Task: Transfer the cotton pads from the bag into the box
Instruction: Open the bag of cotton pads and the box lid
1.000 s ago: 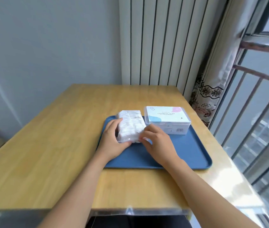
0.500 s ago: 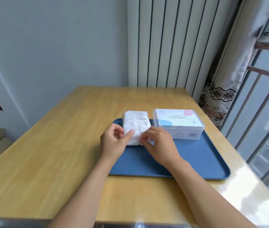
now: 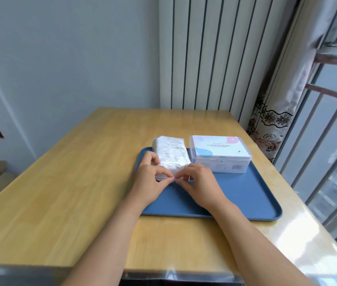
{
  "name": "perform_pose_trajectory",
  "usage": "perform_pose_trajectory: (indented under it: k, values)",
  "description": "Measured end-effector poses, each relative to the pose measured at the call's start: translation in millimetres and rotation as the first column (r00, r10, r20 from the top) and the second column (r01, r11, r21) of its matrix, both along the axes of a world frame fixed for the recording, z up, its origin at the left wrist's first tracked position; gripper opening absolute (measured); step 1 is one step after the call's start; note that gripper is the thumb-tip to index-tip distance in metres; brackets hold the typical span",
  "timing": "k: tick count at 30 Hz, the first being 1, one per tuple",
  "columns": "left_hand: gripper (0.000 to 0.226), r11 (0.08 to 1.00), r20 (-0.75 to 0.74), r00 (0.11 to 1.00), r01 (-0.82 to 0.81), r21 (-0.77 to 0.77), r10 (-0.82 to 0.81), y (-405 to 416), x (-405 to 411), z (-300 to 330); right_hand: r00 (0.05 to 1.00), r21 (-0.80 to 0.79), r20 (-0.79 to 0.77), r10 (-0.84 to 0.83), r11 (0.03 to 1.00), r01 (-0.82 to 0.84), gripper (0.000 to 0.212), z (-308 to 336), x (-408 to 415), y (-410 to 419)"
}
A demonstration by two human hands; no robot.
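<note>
Bag of cotton pads (image 3: 171,153) lies on the far-left part of the blue tray (image 3: 245,195), long side running near-to-far, its far end overhanging the tray's far rim. Both hands are at its near end: left hand (image 3: 150,180) w/ thumb and forefinger pinching the clear plastic edge, other fingers curled vs. the bag's left side; right hand (image 3: 199,182) pinching the same edge just beside it, fingertips of the 2 hands nearly touching. Bag looks full, still sealed as far as can be told.

Box (image 3: 220,153) sits just right of the bag on the tray, near or touching it, can't tell which. Lid shut, label reads "COSMETIC PUFF". It stands far of the right hand, close to the knuckles.

Tray rests on the wooden counter (image 3: 60,182), toward its right side. Near-right part of the tray is bare blue. Wide bare wood to the left and far of the tray. Counter's right edge runs along a patterned curtain (image 3: 274,120) and a barred window (image 3: 328,141); a ribbed white panel (image 3: 215,58) stands at the far edge.
</note>
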State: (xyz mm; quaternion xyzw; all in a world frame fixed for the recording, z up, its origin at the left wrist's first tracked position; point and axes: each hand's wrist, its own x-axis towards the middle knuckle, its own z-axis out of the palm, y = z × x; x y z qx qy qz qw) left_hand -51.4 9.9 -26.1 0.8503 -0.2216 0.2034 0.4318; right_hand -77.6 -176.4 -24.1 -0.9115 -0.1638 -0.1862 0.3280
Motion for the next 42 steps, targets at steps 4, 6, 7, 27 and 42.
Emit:
perform_pose_trajectory:
  k: [4,6,7,27,42]
  values:
    - [0.009,0.999,-0.053,0.999,-0.003,-0.043,0.001,0.5,-0.6,1.0,0.999,-0.004,0.031,-0.012,1.0,0.012,0.005,-0.1,0.6,-0.7]
    - [0.01,1.0,-0.043,0.999,-0.003,-0.013,0.003,0.7,-1.0,0.1,0.999,-0.036,0.03,-0.018,0.999,0.019,0.008,-0.1,0.8,0.9]
    - [0.009,1.0,-0.017,1.0,-0.007,0.017,0.008,0.1,-1.6,-0.1,0.999,-0.061,0.028,-0.024,0.998,0.026,0.01,-0.2,0.9,2.1]
    - [0.012,0.991,0.065,0.995,-0.063,-0.115,0.071,-4.9,-5.8,6.4,0.893,0.606,-0.45,0.006,0.737,0.3,0.04,22.4,-29.9,24.0]
    - [0.009,0.996,0.203,0.975,-0.093,-0.005,0.092,-9.2,-11.8,8.9,0.848,0.772,-0.514,0.126,0.499,0.394,0.014,25.2,-24.9,30.2]
